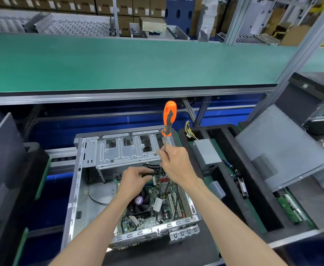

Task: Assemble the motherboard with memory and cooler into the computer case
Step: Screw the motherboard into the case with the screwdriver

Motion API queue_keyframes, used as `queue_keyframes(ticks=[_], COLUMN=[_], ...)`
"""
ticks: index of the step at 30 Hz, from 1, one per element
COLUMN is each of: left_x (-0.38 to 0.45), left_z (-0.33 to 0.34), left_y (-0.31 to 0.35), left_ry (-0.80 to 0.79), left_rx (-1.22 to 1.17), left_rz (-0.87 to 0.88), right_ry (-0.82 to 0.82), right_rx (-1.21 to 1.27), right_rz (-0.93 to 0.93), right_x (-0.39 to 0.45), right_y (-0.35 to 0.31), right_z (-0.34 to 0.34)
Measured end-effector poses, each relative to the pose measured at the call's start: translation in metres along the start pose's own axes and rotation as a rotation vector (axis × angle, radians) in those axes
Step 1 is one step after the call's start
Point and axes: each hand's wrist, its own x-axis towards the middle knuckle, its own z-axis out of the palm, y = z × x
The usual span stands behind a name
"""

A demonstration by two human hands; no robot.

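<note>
Right hand (173,164) gripping screwdriver (168,121) shaft, handle pointing up; left hand (136,176) pinching memory stick (148,172) over motherboard (157,200) inside case (76,189).

I see a low dark work surface (199,252) in front of me, carrying an open computer case (76,189) that lies on its side. Just right of the case sits a black foam tray (224,143) on the same level, holding a grey power supply (207,154) in one slot. A grey side panel (278,146) leans tilted across the tray's right part. At far left I note a dark panel (1,169) standing tilted. Behind and above runs a long green bench top (118,62), bare where I can see it.
</note>
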Motion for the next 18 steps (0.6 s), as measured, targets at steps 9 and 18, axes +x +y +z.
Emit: queue_keyframes(ticks=[9,18], left_x=[0.018,0.020], left_z=[0.011,0.017], left_y=[0.002,-0.007], left_ry=[-0.111,-0.085], left_rx=[0.090,0.101], left_rz=[0.097,0.075], right_ry=[-0.059,-0.088], right_rx=[-0.002,0.014], right_rz=[0.078,0.143], right_x=[-0.008,-0.008], right_y=[0.011,0.020], right_z=[0.017,0.025])
